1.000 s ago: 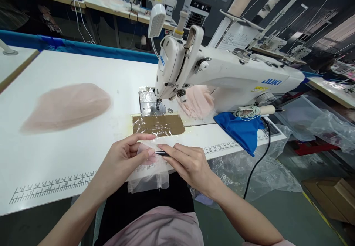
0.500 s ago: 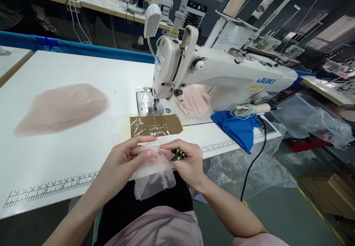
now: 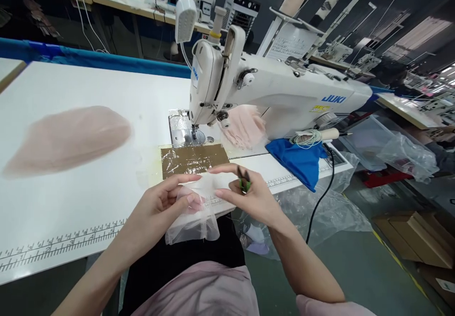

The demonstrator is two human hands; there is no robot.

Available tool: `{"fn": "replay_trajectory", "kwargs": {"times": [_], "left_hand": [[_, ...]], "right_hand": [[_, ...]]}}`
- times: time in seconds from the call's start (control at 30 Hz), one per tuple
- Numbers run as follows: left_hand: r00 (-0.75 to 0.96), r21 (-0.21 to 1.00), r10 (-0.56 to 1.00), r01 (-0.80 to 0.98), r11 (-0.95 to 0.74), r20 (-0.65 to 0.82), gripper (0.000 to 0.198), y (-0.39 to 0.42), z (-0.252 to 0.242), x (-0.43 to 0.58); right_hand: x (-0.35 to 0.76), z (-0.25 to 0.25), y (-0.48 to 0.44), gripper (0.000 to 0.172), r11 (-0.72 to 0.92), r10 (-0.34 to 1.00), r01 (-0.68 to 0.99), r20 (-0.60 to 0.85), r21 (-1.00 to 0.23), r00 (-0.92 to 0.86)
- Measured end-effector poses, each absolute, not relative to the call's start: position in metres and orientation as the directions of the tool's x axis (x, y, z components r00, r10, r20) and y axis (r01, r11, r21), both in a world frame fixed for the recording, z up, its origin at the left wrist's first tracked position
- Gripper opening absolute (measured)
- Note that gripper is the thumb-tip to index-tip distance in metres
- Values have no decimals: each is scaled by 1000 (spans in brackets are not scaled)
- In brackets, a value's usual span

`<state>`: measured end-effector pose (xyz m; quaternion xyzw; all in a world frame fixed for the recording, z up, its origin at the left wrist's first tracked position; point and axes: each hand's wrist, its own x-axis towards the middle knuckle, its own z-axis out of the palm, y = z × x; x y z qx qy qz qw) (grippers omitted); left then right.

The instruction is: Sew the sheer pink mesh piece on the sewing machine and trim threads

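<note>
My left hand (image 3: 161, 207) pinches a piece of sheer white fabric (image 3: 194, 230) between thumb and fingers at the table's front edge. The fabric hangs down over the edge, and a seam line runs along it. My right hand (image 3: 252, 195) is just to the right, its thumb and forefinger apart and off the fabric. Tucked in its curled fingers are thread snips (image 3: 244, 183) with dark blades and green on the handle; part of them is hidden. Beyond both hands stands a white sewing machine (image 3: 284, 88), its needle area over a metal plate (image 3: 181, 135).
Brown taped card (image 3: 194, 158) lies before the needle plate. Sheer pink fabric (image 3: 71, 138) is spread at left; ruffled pink fabric (image 3: 245, 128) sits under the machine arm. A blue cloth (image 3: 296, 162) and a cord-wound tool (image 3: 313, 138) rest at right. Clear plastic (image 3: 320, 216) hangs below.
My right hand has drawn away from the fabric, to the right and up, and its thumb and forefinger have parted. My left hand still pinches the fabric. The view has shifted slightly.
</note>
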<state>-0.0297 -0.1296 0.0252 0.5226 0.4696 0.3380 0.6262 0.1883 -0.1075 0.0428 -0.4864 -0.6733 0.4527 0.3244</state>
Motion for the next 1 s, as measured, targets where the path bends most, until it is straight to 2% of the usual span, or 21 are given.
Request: {"fn": "replay_trajectory", "kwargs": {"times": [0.07, 0.13, 0.27, 0.37, 0.47, 0.6, 0.8, 0.9, 1.0], "left_hand": [[344, 975, 913, 106, 196, -221, 45, -130, 26, -29], [351, 973, 912, 162, 165, -213, 46, -132, 26, -28], [328, 968, 920, 200, 153, -213, 50, -136, 27, -27], [286, 960, 929, 217, 175, -234, 59, -138, 28, -27], [260, 953, 934, 242, 183, -245, 59, -139, 28, -27], [268, 967, 937, 179, 181, -225, 53, -139, 29, -27], [166, 963, 951, 117, 244, -261, 50, -142, 34, -23], [146, 962, 955, 130, 241, -259, 50, -141, 34, -24], [152, 958, 951, 144, 248, -269, 51, -140, 33, -27]], "right_hand": [[178, 37, -103, 40, 90, 911, 301, -44, -949, -410], [170, 32, -100, 40, 47, 879, 242, -75, -969, -471], [160, 22, -99, 34, -35, 902, 107, -77, -994, -425], [157, 17, -103, 32, -43, 923, 65, -64, -997, -381], [156, 14, -105, 26, 1, 937, 74, -25, -997, -347], [157, 15, -107, 22, 28, 936, 52, 8, -998, -353], [157, 17, -111, 17, 112, 936, 75, 80, -991, -343], [160, 17, -112, 10, 218, 928, 144, 159, -965, -338], [165, 18, -111, 6, 392, 891, 188, 321, -901, -320]]}}
